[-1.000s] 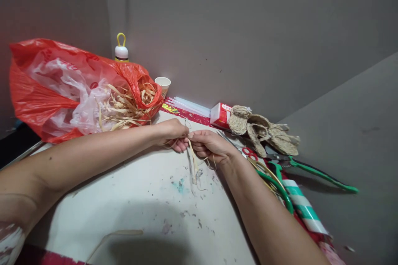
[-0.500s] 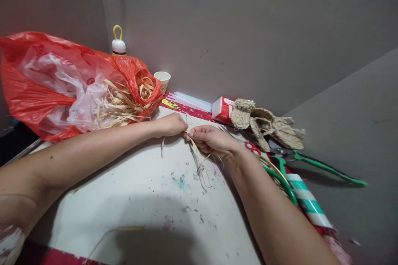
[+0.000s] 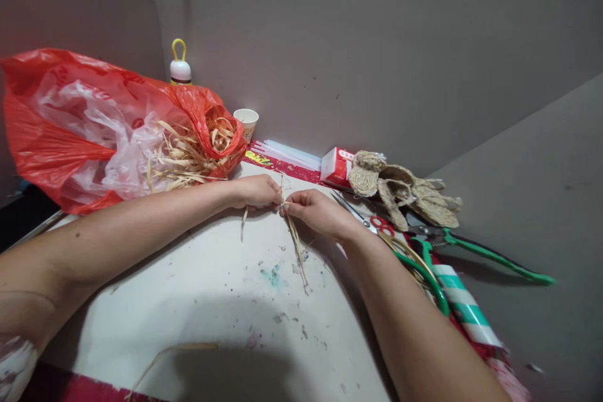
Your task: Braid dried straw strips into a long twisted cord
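Observation:
My left hand (image 3: 257, 191) and my right hand (image 3: 315, 213) meet fingertip to fingertip over the far part of the white table (image 3: 211, 301). Both are closed in a pinch on thin dry straw strips (image 3: 296, 245). Pale strands hang from my right hand down to the tabletop. A shorter strand hangs below my left hand. A thin wire-like piece sticks up between the two hands.
A red plastic bag (image 3: 70, 132) full of straw lies at the left. Behind it stand a bottle (image 3: 179, 69) and a paper cup (image 3: 246, 120). At the right lie woven straw pieces (image 3: 400, 191), a red box (image 3: 336, 166), red-handled scissors (image 3: 377, 223) and green-handled pliers (image 3: 471, 251).
The hands have drawn slightly apart and back together near the same spot. The hanging strands under my right hand have straightened and swung left. The view shifted slightly down a second ago.

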### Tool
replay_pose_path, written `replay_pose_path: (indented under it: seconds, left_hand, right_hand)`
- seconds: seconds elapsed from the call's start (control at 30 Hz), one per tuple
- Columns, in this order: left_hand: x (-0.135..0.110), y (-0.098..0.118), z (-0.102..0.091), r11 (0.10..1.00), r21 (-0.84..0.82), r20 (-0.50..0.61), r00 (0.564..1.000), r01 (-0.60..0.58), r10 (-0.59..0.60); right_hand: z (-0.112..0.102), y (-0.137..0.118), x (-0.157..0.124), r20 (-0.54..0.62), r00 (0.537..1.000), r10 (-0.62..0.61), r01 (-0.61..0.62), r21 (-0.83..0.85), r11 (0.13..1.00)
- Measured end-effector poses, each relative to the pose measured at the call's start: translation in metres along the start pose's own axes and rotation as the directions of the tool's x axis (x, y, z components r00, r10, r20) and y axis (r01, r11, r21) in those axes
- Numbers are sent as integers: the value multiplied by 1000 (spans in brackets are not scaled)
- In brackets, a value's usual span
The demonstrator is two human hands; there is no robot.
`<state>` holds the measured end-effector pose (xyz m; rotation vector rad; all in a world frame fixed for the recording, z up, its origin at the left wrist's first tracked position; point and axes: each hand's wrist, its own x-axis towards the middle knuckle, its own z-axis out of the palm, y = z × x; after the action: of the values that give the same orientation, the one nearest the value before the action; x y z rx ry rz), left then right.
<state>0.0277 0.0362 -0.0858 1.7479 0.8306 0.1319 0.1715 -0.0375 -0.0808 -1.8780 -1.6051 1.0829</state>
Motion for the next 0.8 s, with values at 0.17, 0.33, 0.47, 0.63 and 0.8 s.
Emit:
replay_pose_path:
  seconds: [0.17,0.33,0.47,0.63,0.8]
  left_hand:
    - [-1,2,4,996,80,-91,996,30,-22]
    - [1,0,6,995,98,-129,992,25,-12]
    - [0,0,6,999,40,-127,992,22,-16]
    - [-3,3,5,996,-80,-81,996,30,-37]
    - [-2,5,6,980,-169,-102,987,103,-121]
  right_hand:
    - [1,-4,-3,-46,998,-51,43,-165,985]
    - [-8,-10,-8,-104,993,-57,26,-273,962]
    - [-6,-19,-14,-64,996,-68,48,-281,958]
    - [15,-29,-20,27,989,-142,142,-375,916]
    - [36,-38,-29,52,988,-145,140,-692,708]
